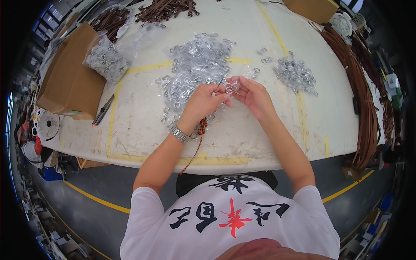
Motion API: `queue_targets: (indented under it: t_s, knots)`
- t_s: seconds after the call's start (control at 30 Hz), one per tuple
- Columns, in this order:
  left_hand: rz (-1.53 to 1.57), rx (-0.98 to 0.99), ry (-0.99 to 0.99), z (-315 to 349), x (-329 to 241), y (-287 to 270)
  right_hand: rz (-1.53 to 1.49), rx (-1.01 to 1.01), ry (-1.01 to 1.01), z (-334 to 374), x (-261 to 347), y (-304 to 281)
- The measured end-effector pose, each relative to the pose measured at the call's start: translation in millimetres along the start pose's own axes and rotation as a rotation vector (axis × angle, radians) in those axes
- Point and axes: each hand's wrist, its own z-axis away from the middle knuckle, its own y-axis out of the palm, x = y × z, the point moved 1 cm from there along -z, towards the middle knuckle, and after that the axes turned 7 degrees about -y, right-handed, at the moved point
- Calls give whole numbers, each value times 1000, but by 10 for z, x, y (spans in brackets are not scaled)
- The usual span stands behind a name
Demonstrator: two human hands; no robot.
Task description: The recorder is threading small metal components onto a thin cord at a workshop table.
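In front of my chest, both hands meet over the near right side of a heap of bagged silver metal clasps (197, 65). My right hand (255, 97) is closed, pinching a small clear plastic bag (235, 83). A silver ring (229, 90) shows at the bag's lower end, between the hands. My left hand (203, 104) has its fingers closed beside that ring. From its fingertips a thin dark pointed tool (222, 80) sticks up; its lower part is hidden. Below the left wrist lies an orange-and-black braided cord (202, 130), trailing over the table's near edge.
A smaller pile of clasps (296, 73) lies to the right. At left stand a cardboard box (71, 78), a bulging bag of clasps (107, 58) and a dark utility knife (103, 111). Brown straps (167, 9) lie at the far side; long brown strips (362, 95) drape over the right edge.
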Motion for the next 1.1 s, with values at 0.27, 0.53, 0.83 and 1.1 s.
queue_targets:
  t_s: [0.27, 0.53, 0.83, 1.1]
  knots:
    - [87, -85, 119, 4, 42, 10, -69, -109, 20, 85, 33, 35]
    - [347, -188, 81, 28, -4, 72, -40, -112, -23, 114, -3, 54]
    - [283, -157, 139, 90, 4, 229, 3, -104, -82, 152, -23, 99]
    - [275, -149, 133, 69, 14, 230, 17, -98, -104, 145, 37, 90]
